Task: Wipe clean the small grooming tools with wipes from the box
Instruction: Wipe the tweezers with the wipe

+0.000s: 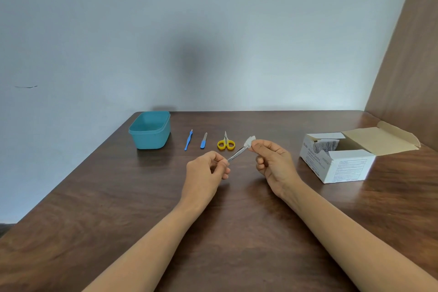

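Tweezers (237, 153) up off the table (213, 232), held between the two hands, and this is the wipe-down in progress. The left hand (206, 170) has its fingers curled, thumb and forefinger pinching the near end. From there the steel runs up and to the right, tips aimed at the right hand (275, 161). That hand pinches a crumpled white wipe (250, 141) between thumb and fingertips, right at the far end of the tweezers, with its other fingers folded in. Whether the wipe wraps the tips or just touches them, hard to call from here.

So the long axis lies hand to hand, and the right hand owns the working end. By my read, the next stroke wants to travel along that line, down toward the left-hand grip, or the left hand draws the tool back through the pinch.

Just behind, lying in a row: yellow scissors (226, 143), a blue file (203, 141), a blue cuticle tool (188, 140), all pointing away from the person. A teal tub (149, 130) sits at the far left of the row. The box (341, 163) stands open to the right, nearer the right hand.
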